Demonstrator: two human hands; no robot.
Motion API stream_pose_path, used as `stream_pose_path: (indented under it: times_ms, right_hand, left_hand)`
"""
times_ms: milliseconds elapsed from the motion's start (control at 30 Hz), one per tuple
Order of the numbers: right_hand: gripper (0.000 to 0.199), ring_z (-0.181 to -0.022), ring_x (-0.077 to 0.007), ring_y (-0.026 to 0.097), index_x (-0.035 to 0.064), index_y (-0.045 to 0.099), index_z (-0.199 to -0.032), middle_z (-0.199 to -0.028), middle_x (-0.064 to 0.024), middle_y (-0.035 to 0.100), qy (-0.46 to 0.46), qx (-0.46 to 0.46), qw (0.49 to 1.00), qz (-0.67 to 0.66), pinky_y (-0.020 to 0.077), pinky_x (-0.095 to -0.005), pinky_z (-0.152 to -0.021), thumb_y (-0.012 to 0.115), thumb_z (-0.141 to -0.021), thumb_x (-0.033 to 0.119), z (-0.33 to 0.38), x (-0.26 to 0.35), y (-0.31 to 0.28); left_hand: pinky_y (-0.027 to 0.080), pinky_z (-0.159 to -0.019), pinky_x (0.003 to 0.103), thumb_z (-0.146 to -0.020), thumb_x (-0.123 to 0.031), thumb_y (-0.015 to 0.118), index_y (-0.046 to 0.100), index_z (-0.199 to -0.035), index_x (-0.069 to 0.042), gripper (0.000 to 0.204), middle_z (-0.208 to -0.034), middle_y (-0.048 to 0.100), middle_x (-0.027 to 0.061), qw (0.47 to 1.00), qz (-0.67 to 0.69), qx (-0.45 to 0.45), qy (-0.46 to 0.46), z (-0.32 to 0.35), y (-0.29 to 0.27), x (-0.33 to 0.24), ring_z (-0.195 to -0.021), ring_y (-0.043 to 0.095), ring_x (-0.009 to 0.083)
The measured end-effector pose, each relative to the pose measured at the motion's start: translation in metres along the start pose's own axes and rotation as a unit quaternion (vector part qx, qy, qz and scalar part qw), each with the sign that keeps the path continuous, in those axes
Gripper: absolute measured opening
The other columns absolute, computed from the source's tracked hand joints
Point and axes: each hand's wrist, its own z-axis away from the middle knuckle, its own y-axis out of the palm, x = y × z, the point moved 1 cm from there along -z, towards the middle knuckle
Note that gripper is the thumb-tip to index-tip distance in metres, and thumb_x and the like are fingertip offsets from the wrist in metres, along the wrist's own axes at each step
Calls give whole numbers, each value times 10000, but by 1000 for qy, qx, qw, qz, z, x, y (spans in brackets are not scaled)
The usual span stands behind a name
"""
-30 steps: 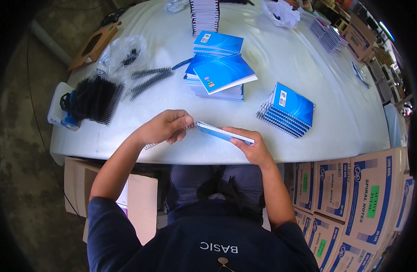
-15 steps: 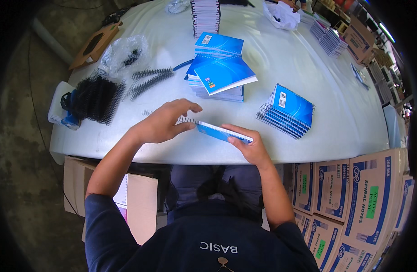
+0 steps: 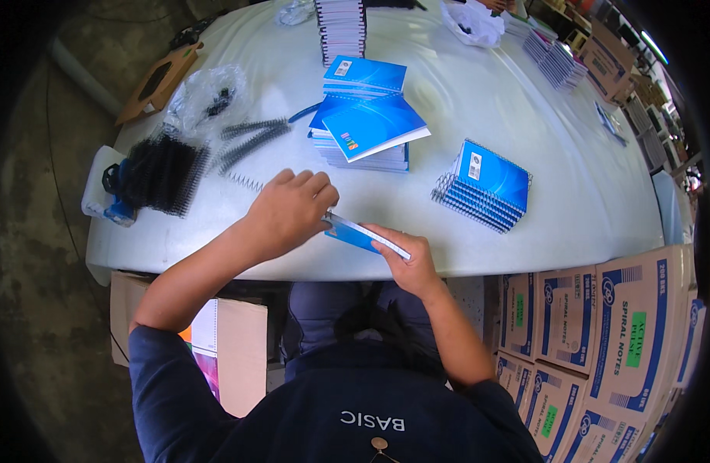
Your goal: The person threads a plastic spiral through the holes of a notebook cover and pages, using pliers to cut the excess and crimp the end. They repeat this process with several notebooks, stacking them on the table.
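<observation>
Over the near part of the table, my right hand [image 3: 411, 262] grips a thin blue notebook [image 3: 352, 234] by its right end, with the white page edge tilted upward. My left hand [image 3: 292, 214] is closed at the notebook's other end, fingers pinched round a dark spiral binding coil [image 3: 245, 182]. The coil's loose end sticks out beyond the hand to the left. My fingers hide where the coil meets the notebook. Farther off, a stack of blue notebooks [image 3: 378, 127] has its top one askew. To the right stands a pile of spiral-bound blue notebooks [image 3: 490, 174].
Black coils [image 3: 166, 174] lie in a heap at left, near loose coils [image 3: 255, 143] and a clear plastic bag [image 3: 208, 96]. A tall notebook stack [image 3: 342, 31] stands at the back. Cartons [image 3: 633, 332] are piled at lower right; an open carton [image 3: 243, 359] sits below the table's left edge.
My left hand has gone from spread fingers to closed round the coil at the notebook's end. The right hand and notebook have shifted slightly left and down, and the notebook tilts more.
</observation>
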Motion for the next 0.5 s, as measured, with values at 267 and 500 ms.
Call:
stream_pose_path:
  times_ms: [267,500]
  right_hand:
    - [335,-903,-301,656,35,617,-1140,-1022,-171,658,-51,-36,996,71,508,-324,-790,610,-813,-35,8,5,14]
    - [421,-951,-306,644,11,614,-1135,-1069,-173,645,-135,-48,980,141,518,-355,-815,552,-739,-119,21,4,27]
  left_hand:
    - [292,-975,510,-745,-481,634,510,-1176,-33,633,-1218,513,154,981,-128,-138,-56,12,22,-9,-1186,441,288]
    - [-9,-1051,637,-765,-757,388,351,-1348,62,1006,-1469,146,309,953,-164,-247,62,68,72,-25,-1358,41,520]
